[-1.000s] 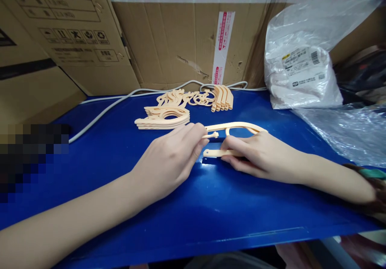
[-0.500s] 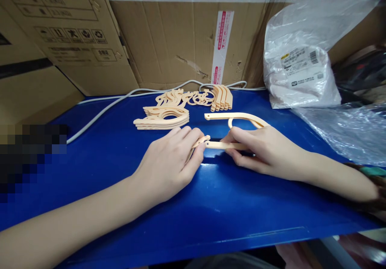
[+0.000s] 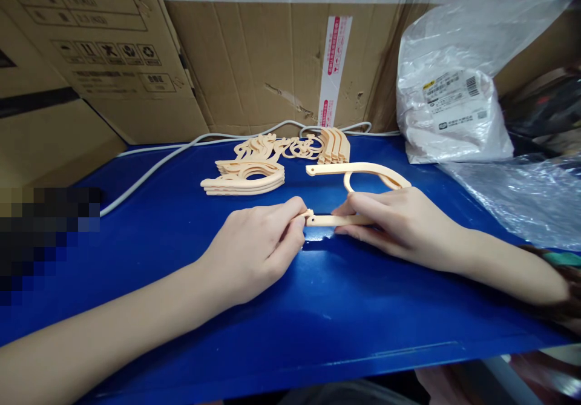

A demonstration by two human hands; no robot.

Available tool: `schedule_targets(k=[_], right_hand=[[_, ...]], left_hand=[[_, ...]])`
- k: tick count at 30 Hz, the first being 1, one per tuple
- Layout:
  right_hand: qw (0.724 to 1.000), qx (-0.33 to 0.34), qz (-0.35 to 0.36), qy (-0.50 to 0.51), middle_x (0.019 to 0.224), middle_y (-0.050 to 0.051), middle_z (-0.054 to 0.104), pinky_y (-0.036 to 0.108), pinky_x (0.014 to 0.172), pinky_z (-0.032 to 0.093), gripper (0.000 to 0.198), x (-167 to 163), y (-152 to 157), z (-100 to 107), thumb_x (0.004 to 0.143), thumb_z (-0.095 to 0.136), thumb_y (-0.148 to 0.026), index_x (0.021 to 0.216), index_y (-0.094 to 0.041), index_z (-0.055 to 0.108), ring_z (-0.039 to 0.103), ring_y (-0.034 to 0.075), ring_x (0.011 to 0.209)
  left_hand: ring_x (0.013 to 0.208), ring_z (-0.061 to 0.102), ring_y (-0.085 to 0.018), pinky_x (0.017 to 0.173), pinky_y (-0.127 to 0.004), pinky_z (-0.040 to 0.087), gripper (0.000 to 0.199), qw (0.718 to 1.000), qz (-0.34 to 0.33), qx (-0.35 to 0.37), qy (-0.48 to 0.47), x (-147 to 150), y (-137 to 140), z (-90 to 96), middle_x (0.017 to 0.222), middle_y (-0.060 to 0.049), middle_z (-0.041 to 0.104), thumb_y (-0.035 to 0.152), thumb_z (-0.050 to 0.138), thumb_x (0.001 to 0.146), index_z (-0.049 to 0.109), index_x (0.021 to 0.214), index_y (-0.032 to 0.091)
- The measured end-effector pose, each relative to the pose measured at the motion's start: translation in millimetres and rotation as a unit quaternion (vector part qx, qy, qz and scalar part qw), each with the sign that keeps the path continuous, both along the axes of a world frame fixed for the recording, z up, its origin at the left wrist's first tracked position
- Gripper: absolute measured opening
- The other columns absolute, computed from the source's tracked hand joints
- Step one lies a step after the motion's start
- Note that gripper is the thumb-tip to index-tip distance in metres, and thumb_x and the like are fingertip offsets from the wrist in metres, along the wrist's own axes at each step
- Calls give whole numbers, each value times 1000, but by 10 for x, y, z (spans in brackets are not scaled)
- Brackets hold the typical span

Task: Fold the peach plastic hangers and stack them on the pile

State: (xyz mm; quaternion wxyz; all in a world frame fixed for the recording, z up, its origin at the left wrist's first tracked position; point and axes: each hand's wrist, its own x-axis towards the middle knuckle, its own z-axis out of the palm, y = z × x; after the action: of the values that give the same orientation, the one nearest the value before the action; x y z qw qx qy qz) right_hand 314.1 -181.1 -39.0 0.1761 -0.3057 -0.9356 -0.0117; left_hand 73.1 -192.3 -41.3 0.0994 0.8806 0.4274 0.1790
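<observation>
My right hand (image 3: 394, 220) pinches a straight cream plastic bar of a hanger arm (image 3: 320, 220), with a pin hole near its left end. Behind the fingers, a curved cream hanger piece (image 3: 345, 168) with a loop reaches out to the left; whether it joins the bar is hidden by my hand. My left hand (image 3: 263, 244) is closed, thumb against forefinger, on a small cream plastic piece whose tip (image 3: 309, 213) shows. This tip meets the bar's holed end. Beyond my left hand lies a stack of looped hanger arms (image 3: 245, 181).
Farther back are a pile of hook-shaped cream pieces (image 3: 258, 146) and a row of curved arms (image 3: 334, 144). A white cable (image 3: 181, 146) runs along the cardboard boxes (image 3: 263, 60). A plastic bag (image 3: 454, 108) stands at the right of the blue table (image 3: 318, 332).
The left fingers have drawn in closer, covering more of the small piece. The bar has shifted slightly left and down, while the curved piece behind has risen a little.
</observation>
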Motion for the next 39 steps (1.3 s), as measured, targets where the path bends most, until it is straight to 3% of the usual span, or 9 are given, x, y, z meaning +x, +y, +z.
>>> schedule_targets(k=[5, 9, 14, 17, 24, 30, 39], right_hand=[[1000, 4, 5, 5, 97, 4, 75, 25, 63, 47, 17, 7, -14, -13, 100, 45, -29, 103, -20, 58, 70, 16, 77], [1000, -4, 2, 7, 104, 4, 74, 25, 65, 46, 22, -10, -35, -4, 99, 47, -31, 114, -20, 59, 70, 15, 82], [999, 0, -18, -48, 70, 2, 69, 25, 55, 38, 32, -27, -52, 20, 102, 40, -37, 102, -18, 66, 64, 15, 59], [998, 4, -24, -55, 67, 1, 66, 25, 53, 35, 32, -21, -56, 22, 102, 40, -38, 100, -18, 66, 62, 14, 56], [998, -49, -22, -44, 67, 1, 66, 23, 55, 35, 32, -39, -67, 24, 102, 39, -38, 100, -19, 64, 61, 13, 58], [998, -56, -18, -25, 62, -2, 57, 23, 53, 31, 31, -43, -69, 30, 101, 42, -38, 90, -18, 62, 53, 11, 52], [987, -156, 25, -6, 63, -5, 48, 23, 54, 28, 29, -24, -22, 101, 100, 44, -38, 84, -18, 58, 42, 9, 53]], left_hand=[[58, 57, -13, 52, -26, 32, 24, 999, -38, 10, 9, -29, 43, -26, 68, 5, 60, 31, 33, 99, 51, 86, 22], [52, 56, -14, 47, -27, 28, 21, 990, -48, 117, 63, -46, 63, -52, 69, 4, 64, 38, 44, 97, 51, 86, 21], [59, 66, -17, 47, -27, 32, 19, 969, -47, 194, 145, -36, 48, -45, 77, -1, 71, 31, 43, 100, 51, 87, 20], [60, 69, -18, 45, -26, 33, 22, 959, -50, 223, 168, -24, 36, -38, 76, -2, 71, 31, 39, 101, 51, 86, 19], [51, 63, -17, 41, -28, 31, 24, 929, -76, 314, 179, -18, 19, -17, 69, -2, 65, 19, 35, 101, 53, 86, 16], [48, 58, -17, 42, -28, 31, 24, 915, -78, 343, 198, -9, -1, -6, 62, -1, 58, 12, 36, 97, 55, 83, 16], [47, 47, -17, 45, -30, 29, 32, 867, -56, 418, 265, 35, -125, 78, 56, -1, 50, 15, 37, 97, 54, 71, 19]])
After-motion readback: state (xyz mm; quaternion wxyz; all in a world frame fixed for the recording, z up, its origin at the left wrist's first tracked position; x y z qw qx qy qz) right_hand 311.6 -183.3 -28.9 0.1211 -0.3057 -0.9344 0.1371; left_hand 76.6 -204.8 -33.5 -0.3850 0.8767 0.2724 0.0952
